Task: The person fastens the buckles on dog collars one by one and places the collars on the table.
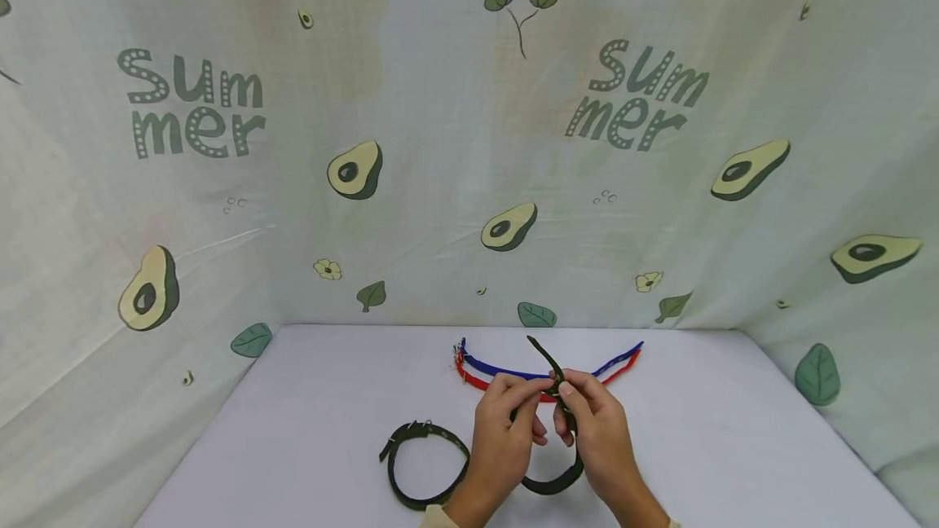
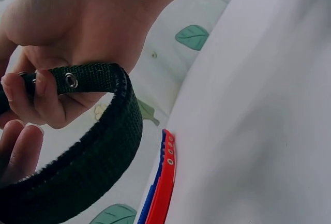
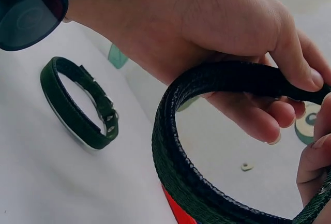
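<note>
White tabletop point(image 1: 734, 446) before avocado-print backdrop cloth point(image 1: 440, 145).

We hold our left hand point(image 1: 504, 430) and right hand point(image 1: 596, 424) raised close together in front of us, knuckles up, fingers curled and thumbs pinching inward, fingertips nearly meeting, both wrists angled in from below.

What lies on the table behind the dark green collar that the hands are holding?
Behind the dark green collar lie a blue strap and a red strap, side by side. The hands cover their middle stretch, so it cannot be seen.
</note>
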Demonstrator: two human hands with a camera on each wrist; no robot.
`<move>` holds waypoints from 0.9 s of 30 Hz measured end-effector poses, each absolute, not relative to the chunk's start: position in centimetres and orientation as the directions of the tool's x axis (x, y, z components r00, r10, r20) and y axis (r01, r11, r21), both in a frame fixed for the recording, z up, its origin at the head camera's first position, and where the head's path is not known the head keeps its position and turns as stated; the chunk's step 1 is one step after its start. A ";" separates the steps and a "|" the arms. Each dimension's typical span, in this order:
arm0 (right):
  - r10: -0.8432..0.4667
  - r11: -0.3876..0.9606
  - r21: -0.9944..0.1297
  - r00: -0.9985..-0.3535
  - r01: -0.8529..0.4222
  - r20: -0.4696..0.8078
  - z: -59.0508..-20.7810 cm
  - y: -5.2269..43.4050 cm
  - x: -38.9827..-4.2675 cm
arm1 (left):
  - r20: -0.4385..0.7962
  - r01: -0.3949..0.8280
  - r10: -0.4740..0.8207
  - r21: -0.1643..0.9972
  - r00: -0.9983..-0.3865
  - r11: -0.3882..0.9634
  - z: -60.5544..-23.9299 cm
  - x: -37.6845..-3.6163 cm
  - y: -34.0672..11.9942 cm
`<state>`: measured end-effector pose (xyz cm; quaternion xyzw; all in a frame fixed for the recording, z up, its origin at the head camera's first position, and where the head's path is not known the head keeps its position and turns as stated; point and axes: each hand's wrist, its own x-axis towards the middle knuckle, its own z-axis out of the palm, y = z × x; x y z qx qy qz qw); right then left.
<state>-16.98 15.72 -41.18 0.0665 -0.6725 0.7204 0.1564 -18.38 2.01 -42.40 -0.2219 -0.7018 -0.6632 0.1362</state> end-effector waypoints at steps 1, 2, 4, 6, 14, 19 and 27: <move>0.134 -0.047 -0.945 -0.939 -0.324 0.315 -41.2 15.7 -16.9 | 0.488 0.494 0.126 0.869 -0.864 0.024 -42.4 -18.3 2.0; 0.132 -0.048 -0.942 -0.937 -0.331 0.323 -41.3 15.7 -16.9 | 0.489 0.496 0.123 0.868 -0.863 0.026 -42.4 -18.3 2.0; 0.131 -0.046 -0.938 -0.933 -0.344 0.336 -41.3 15.6 -16.9 | 0.491 0.497 0.118 0.867 -0.863 0.026 -42.4 -18.2 2.0; 0.127 -0.042 -0.935 -0.930 -0.351 0.344 -41.3 15.5 -16.8 | 0.488 0.494 0.114 0.869 -0.865 0.029 -42.3 -18.2 1.9; 0.136 -0.035 -0.932 -0.925 -0.362 0.354 -41.2 15.5 -17.0 | 0.488 0.497 0.114 0.865 -0.865 0.073 -42.1 -18.1 1.7; 0.140 -0.034 -0.926 -0.920 -0.375 0.367 -41.1 15.8 -16.9 | 0.596 0.605 0.107 0.789 -0.796 0.102 -42.3 -18.0 2.0; 0.136 -0.029 -0.931 -0.924 -0.365 0.358 -40.8 16.1 -16.9 | 0.638 0.647 0.104 0.750 -0.763 0.136 -42.2 -18.1 2.2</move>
